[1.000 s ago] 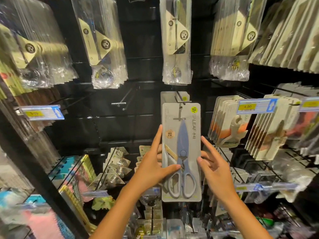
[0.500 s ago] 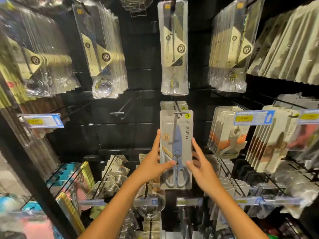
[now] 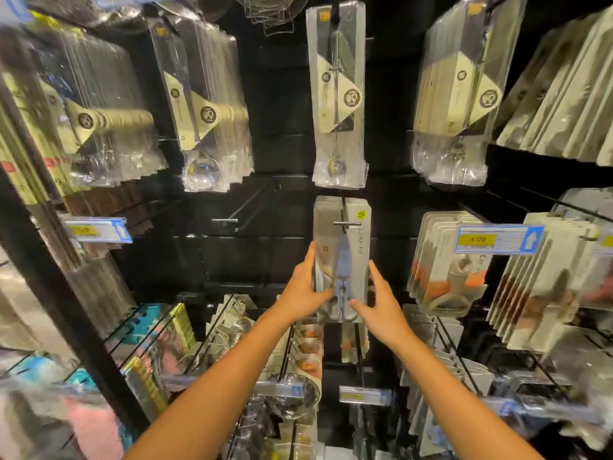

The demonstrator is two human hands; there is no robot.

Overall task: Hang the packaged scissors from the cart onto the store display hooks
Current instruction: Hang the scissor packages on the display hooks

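To my left an empty display hook [image 3: 232, 216] juts out from the dark back panel, its end bar bare. Moving right, my left hand [image 3: 303, 287] lies along the left edge of the scissors pack [image 3: 345, 257], fingers fairly straight up the side and the thumb crossing onto the front near the handles, so it pinches the card. The pack sits in the middle of the display, upright, its top slot at the centre hook [image 3: 346, 223], whose end bar shows across the front of the card; I judge it threaded on. More of the same packs seem to hang just behind it, though blur makes that hard to confirm. My right hand [image 3: 381, 303] mirrors the left on the right edge, fingers reaching up the side and the thumb on the lower front; I read it as a light hold, not a clamp.

As for handling, I judge the pack light, a stiff flat card with a clear blister over the scissors, the weight sitting low at the handles. The plastic face looks slick, so the edges of the lower half are the place to grip. The hang slot at the top looks like the weak point; I would not twist it on the hook.

Further right hang rows of other carded tools under a price tag [image 3: 497, 240].
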